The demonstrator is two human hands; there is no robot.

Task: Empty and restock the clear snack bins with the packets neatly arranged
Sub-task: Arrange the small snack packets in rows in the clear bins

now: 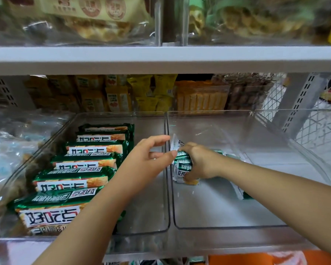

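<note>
**While the bunch hangs over the divider: slip and scatter risks**

As I watch the head feed, the right hand (197,161) is curled round a small bunch of green packets (182,163), held low inside the right bin (227,211), just beside the wall it shares with the left bin (147,207). The left hand (151,155) hovers over that wall with fingers spread and holding nothing. I cannot tell whether its thumb touches the bunch.

Stock: a tidy row of packets (84,165) fills the left side of the left bin, and the right side is bare floor. A few loose packets (241,194) lie under the right forearm.

Risks, as I judge them:
- Glossy wrappers, several in one grip. One could slide out during a hand-over and land askew.
- The bunch may catch the wall top if lifted too low.
- The left forearm lies close over the row, so a careless sweep could knock it crooked.
- The loose packets are easy to overlook under the arm.
</note>
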